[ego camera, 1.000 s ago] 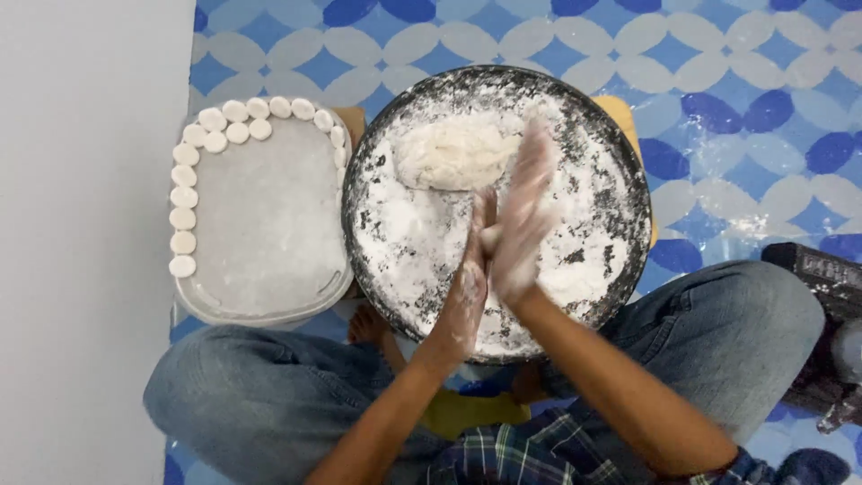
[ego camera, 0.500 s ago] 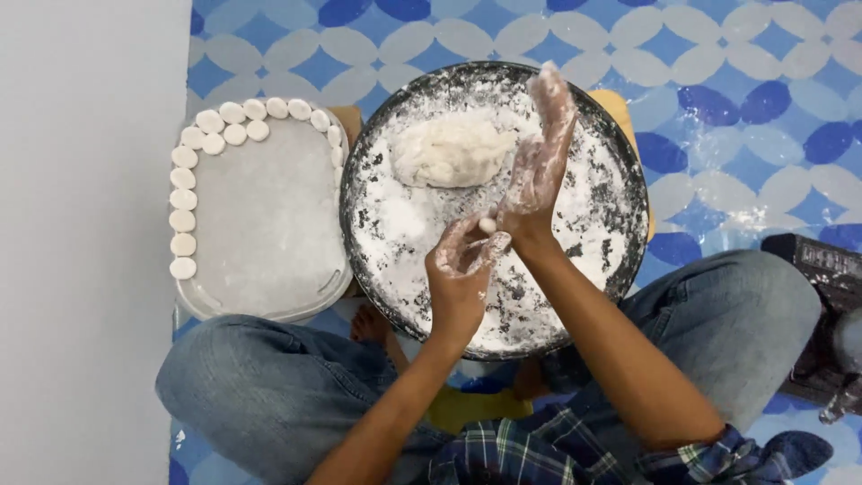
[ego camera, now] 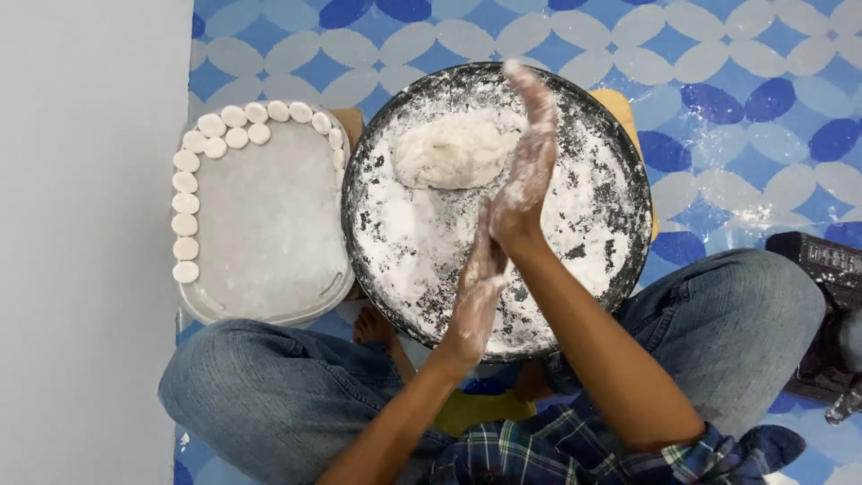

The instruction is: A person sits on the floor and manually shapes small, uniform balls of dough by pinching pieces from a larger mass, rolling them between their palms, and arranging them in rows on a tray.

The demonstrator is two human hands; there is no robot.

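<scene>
A round dark pan [ego camera: 628, 162] dusted with white flour sits in front of my crossed legs. A pale lump of dough [ego camera: 449, 154] lies in its far half. Both my hands hover over the pan, coated in flour. My left hand [ego camera: 476, 286] is stretched flat, palm against the heel of my right hand [ego camera: 528, 166], whose fingers point away over the dough lump. Whatever may lie between the two palms is hidden.
To the left stands a clear rounded-square tray [ego camera: 269, 216] with several small white dough discs [ego camera: 186, 205] lined along its far and left rims. A blue patterned mat [ego camera: 745, 99] covers the floor. A dark object [ego camera: 826, 269] lies at the right edge, and a grey wall is on the left.
My right hand has slid forward along my left palm, and the left hand has flattened out from its cupped shape. The dough lump and the tray have stayed put.
</scene>
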